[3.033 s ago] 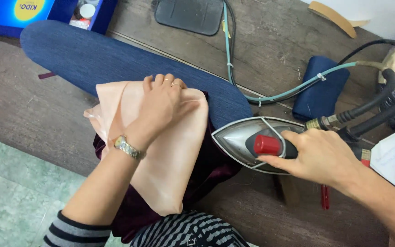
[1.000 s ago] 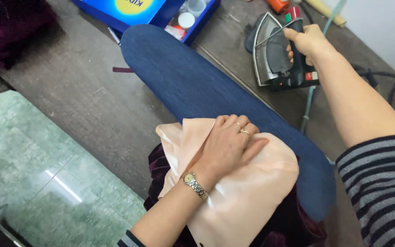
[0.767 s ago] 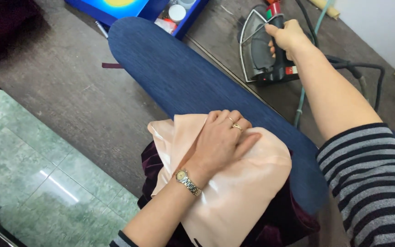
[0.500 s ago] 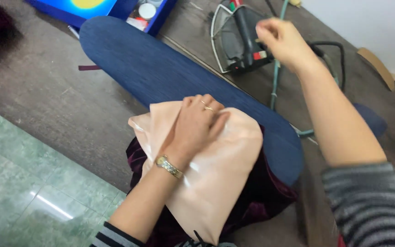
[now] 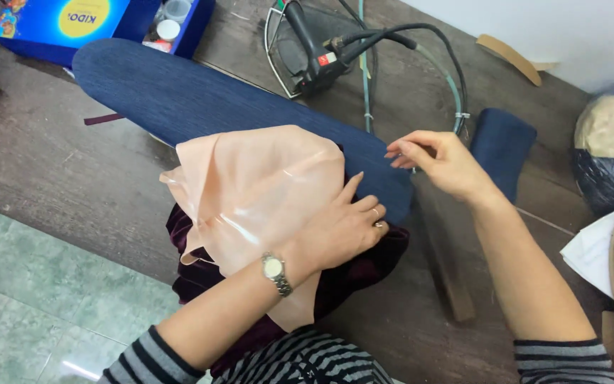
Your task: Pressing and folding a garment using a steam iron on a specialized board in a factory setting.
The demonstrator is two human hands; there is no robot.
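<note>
1. Dark wooden plank floor (image 5: 51,178) fills most of the frame; pale green tile strip at lower left.
2. Long blue fabric-covered ironing board (image 5: 200,99) runs from upper left toward centre-right, lying on the wood.
3. Shiny peach satin cloth (image 5: 257,192) sits centre frame, draped over the board's near end, w/ dark maroon velvet garment (image 5: 364,267) under it, showing at its lower & right edges.
4. Blue cardboard box w/ yellow circle (image 5: 72,25) at top left, small jars beside it.
5. Black steam iron w/ red button (image 5: 307,50) stands top centre, past the board; black & green hoses loop off to the right. No hand on it.
6. Small dark blue padded cushion (image 5: 502,146) at right, near the hose loop.
7. Left hand (image 5: 342,227), wristwatch on the wrist & ring on a finger, lies flat, fingers spread, pressing the satin/velvet edge at centre; not gripping.
8. Right hand (image 5: 438,160) hovers centre-right over the board's end, fingers loosely curled, holding nothing, apart from cloth & iron.
</note>
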